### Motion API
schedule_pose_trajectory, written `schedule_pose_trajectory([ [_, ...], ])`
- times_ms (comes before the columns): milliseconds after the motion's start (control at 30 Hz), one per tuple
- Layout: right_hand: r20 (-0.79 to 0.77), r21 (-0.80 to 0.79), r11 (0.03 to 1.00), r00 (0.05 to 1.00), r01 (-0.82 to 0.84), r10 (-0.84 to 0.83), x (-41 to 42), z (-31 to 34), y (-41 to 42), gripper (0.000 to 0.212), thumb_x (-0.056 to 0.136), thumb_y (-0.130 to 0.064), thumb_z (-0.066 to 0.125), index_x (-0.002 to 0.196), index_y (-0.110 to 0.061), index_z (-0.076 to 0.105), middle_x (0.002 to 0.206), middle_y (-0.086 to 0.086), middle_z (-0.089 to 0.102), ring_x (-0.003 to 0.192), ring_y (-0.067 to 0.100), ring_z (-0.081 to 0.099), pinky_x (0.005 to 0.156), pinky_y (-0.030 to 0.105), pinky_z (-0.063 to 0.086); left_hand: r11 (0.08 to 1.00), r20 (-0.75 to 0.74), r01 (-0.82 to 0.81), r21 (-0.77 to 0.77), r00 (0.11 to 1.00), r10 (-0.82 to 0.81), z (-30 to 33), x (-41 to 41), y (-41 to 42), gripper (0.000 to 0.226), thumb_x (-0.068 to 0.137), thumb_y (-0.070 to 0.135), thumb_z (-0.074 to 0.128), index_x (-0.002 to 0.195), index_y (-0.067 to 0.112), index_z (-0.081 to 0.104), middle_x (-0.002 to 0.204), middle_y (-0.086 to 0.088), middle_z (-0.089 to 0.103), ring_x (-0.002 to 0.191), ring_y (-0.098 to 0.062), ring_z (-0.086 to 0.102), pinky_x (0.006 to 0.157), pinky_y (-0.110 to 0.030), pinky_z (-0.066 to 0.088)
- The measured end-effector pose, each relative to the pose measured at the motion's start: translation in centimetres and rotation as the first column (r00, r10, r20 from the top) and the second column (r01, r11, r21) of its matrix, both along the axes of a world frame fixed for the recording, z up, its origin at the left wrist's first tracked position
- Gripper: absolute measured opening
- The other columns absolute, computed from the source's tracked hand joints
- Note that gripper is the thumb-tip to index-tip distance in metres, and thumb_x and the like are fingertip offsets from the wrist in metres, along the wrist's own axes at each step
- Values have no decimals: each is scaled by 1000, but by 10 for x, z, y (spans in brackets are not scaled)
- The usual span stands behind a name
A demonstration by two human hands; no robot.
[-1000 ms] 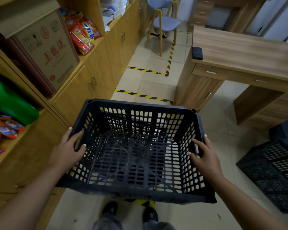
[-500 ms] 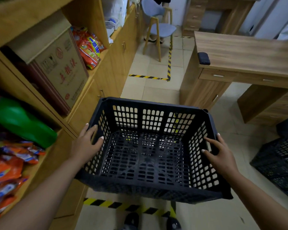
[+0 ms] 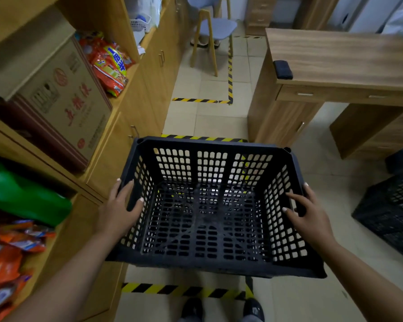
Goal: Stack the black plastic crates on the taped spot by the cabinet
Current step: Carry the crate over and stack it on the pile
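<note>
I hold an empty black plastic crate (image 3: 209, 259) with slotted walls in front of me, above the floor. My left hand (image 3: 119, 210) grips its left wall and my right hand (image 3: 307, 212) grips its right wall, fingers hooked over the rims. Under the crate lies a spot outlined in yellow-black tape (image 3: 182, 289), beside the wooden cabinet (image 3: 135, 105) on my left. The far strip of tape (image 3: 203, 137) shows just past the crate's far rim. More black crates (image 3: 391, 212) stand on the floor at the right edge.
Cabinet shelves on the left hold a cardboard box (image 3: 56, 94), snack bags (image 3: 109, 63) and a green bag (image 3: 21, 194). A wooden desk (image 3: 340, 66) stands to the right. A blue chair (image 3: 214, 29) stands further down the tiled aisle. My shoes (image 3: 221, 309) are just behind the near tape.
The crate has moved forward and down over the taped spot. The near tape strip now shows fully in front of my shoes. Both hands keep their grip.
</note>
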State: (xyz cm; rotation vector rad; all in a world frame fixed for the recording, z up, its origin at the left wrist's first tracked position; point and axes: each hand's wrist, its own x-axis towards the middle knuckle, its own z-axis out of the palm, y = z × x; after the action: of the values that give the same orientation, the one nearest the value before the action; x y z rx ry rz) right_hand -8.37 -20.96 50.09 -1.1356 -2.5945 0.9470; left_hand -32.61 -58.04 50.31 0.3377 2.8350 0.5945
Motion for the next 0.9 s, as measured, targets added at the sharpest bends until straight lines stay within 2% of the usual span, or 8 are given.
schedule_pose_trajectory([
  [133,-5,14,1000,1000,17,-17,0,-2,-6,40,84,-24,70,123,-24,62,159,-5,20,139,16,32,97,34,41,999,-1,13,-42,1000,-13,-9,1,-5,62,91,46,53,147,33,31,161,5,11,133,-32,41,96,-47,40],
  [267,50,48,999,999,1,-3,-1,-1,-8,50,85,-29,69,132,-28,53,160,-7,15,131,17,43,85,32,45,997,-29,18,-73,999,-20,-14,0,-7,64,90,49,53,147,32,31,161,4,11,127,-36,46,87,-46,46],
  [367,103,110,994,995,-8,-4,0,-3,-10,61,87,-34,65,143,-28,40,161,-5,10,130,21,45,75,31,44,1000,-45,8,-21,999,-9,-16,0,-8,62,90,45,55,146,28,35,160,5,15,127,-34,48,87,-47,46],
  [467,156,119,993,987,12,-30,9,-6,-16,71,89,-37,62,149,-28,26,161,-2,8,128,24,48,77,34,47,997,-30,-16,77,999,18,-15,0,-9,60,91,41,56,146,25,37,160,8,17,135,-30,40,95,-50,43],
  [533,188,95,995,981,30,-47,23,-10,-23,77,88,-36,64,151,-30,20,161,0,11,122,24,54,79,37,49,996,-15,-5,93,1000,6,-14,0,-12,61,91,40,58,147,27,35,161,9,14,138,-29,35,96,-51,42],
  [600,200,79,996,978,48,-63,36,-14,-30,81,86,-33,67,151,-31,19,160,2,17,128,23,48,85,38,48,995,8,11,99,1000,-12,-14,-2,-13,62,91,39,59,147,28,34,161,8,10,140,-29,31,97,-52,42],
  [700,134,45,997,988,69,-75,42,-13,-33,84,83,-28,71,151,-30,21,155,0,31,136,19,39,95,39,45,993,25,13,118,1000,-16,-11,-8,-11,61,90,40,58,146,27,37,161,6,10,140,-30,32,97,-52,42],
  [900,155,64,993,982,97,-106,39,-15,-41,89,82,-27,72,152,-30,18,145,5,44,120,24,53,82,37,49,992,12,40,116,999,-42,-14,-10,-10,59,91,40,56,146,26,38,161,5,11,139,-28,33,95,-48,42],
])
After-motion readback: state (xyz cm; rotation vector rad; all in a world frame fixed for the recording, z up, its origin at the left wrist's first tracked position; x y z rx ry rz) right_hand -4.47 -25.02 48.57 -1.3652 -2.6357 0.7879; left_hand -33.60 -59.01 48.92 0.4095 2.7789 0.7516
